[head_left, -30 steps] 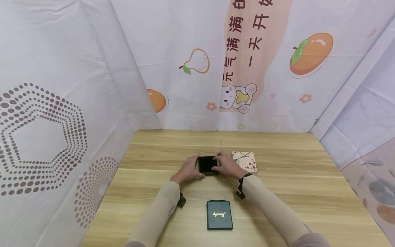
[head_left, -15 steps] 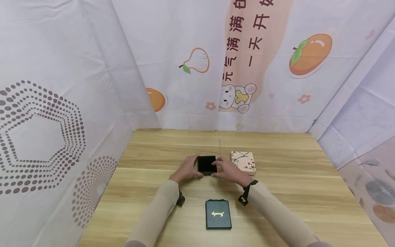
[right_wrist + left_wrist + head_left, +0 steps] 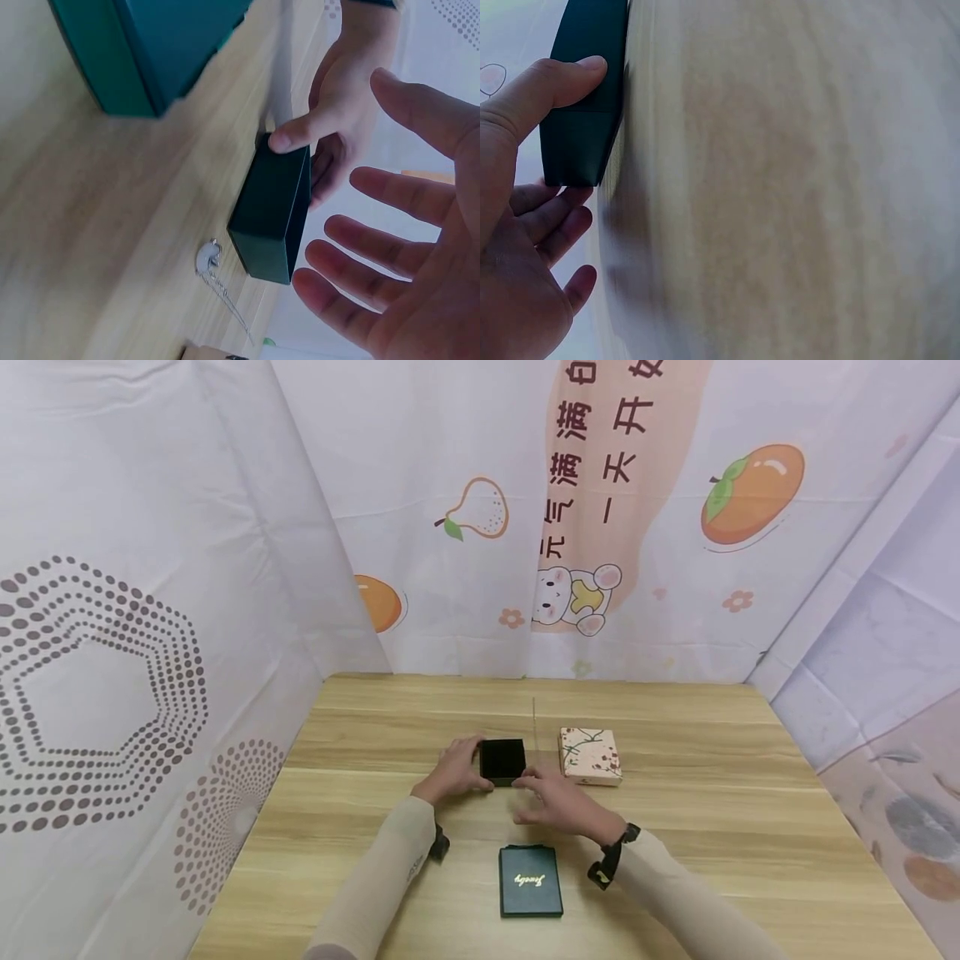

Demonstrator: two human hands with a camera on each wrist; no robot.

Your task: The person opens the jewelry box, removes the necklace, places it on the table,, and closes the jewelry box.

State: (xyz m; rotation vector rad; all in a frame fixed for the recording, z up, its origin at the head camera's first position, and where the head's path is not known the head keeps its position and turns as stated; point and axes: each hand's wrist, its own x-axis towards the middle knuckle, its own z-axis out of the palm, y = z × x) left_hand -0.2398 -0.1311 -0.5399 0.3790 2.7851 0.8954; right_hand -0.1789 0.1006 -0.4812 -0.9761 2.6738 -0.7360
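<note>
A dark green jewelry box [image 3: 266, 199] with a black inside stands uncovered near the table's middle. My left hand [image 3: 453, 768] grips its left side, the thumb [image 3: 574, 81] pressed on the front wall and the fingers round the side. My right hand [image 3: 558, 802] hovers with spread fingers just in front of the box's right corner, holding nothing. Closer to me lies a green lid [image 3: 530, 882] with gold "Jewelry" lettering. A silver necklace with a pendant [image 3: 208, 257] lies right of the box, its thin chain [image 3: 534, 718] stretching toward the back of the table.
To the right of the chain sits a cream box [image 3: 590, 754] with a floral branch print. The wood-grain table [image 3: 675, 877] ends at a printed curtain [image 3: 450, 635] behind, and another cloth [image 3: 247, 527] hangs along the left side.
My right hand has let go of the jewelry box and drawn back toward me and to the right. The left hand stays on the box.
</note>
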